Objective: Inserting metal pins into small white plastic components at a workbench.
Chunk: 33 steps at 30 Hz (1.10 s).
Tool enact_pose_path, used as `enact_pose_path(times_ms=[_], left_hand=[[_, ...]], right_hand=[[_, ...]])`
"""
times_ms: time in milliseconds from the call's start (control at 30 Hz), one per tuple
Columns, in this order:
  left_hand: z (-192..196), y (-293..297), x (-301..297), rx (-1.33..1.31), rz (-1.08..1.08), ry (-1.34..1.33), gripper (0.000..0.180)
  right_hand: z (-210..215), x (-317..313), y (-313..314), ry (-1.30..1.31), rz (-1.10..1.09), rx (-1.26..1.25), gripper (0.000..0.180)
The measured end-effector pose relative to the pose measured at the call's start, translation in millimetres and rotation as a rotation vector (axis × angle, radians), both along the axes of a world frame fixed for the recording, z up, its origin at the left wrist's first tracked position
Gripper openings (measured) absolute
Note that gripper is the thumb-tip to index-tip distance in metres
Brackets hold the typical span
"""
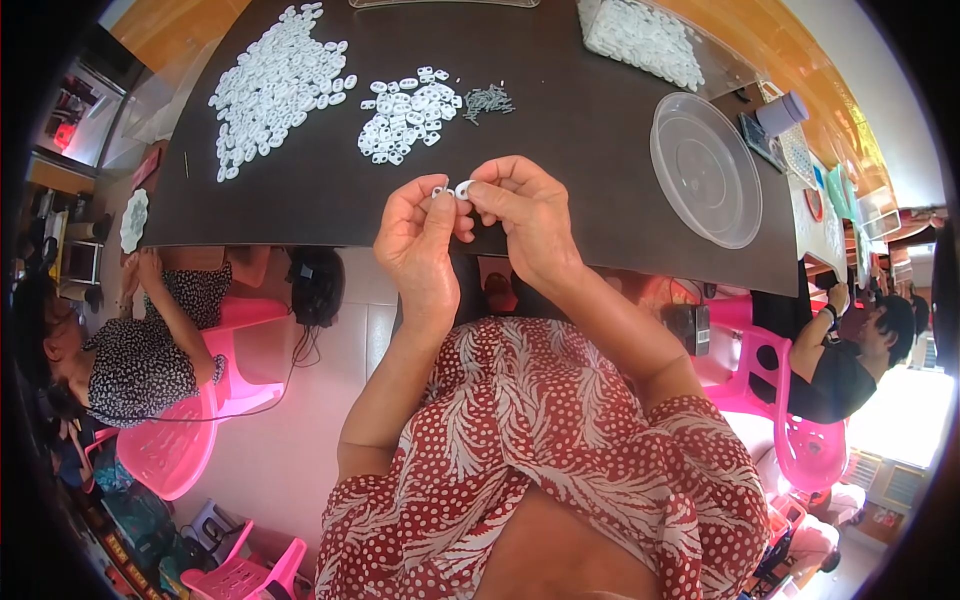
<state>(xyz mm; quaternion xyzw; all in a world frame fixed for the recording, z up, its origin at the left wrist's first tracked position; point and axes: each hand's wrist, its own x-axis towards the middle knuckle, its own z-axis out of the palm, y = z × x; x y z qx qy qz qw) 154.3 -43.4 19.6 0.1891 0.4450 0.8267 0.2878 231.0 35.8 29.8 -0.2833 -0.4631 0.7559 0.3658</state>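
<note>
My left hand [420, 240] pinches a small white plastic piece between thumb and forefinger, mostly hidden by the fingertips. Close against it, a white oval plastic piece [463, 190] with a hole is pinched in my right hand [530, 215]. Both hands are raised at the near edge of the dark table, fingertips almost together. Just beyond them lies a pile of small white pieces [408, 118] with holes, and beside it a little heap of short grey pins [487, 103]. Farther left spreads a large pile of white oval pieces [278, 85].
A round clear plastic lid [706, 170] lies on the dark table [580, 130] at the right. Behind it stands a clear box [645, 40] of white pieces. A purple cup [782, 113] is at the right edge. People sit on pink chairs at both sides.
</note>
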Motion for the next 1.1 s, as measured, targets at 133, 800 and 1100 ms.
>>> enact_pose_path(times_ms=[133,800,1100], left_hand=[[0,-2,-3,-0.003,-0.008,0.021,0.015],[3,-13,5,-0.157,-0.143,0.160,0.029],[0,-13,6,-0.129,-0.100,0.177,0.030]], right_hand=[[4,8,0,-0.085,0.049,0.037,0.013],[7,13,5,-0.112,0.046,0.022,0.014],[5,12,-1,-0.145,0.004,0.126,0.014]])
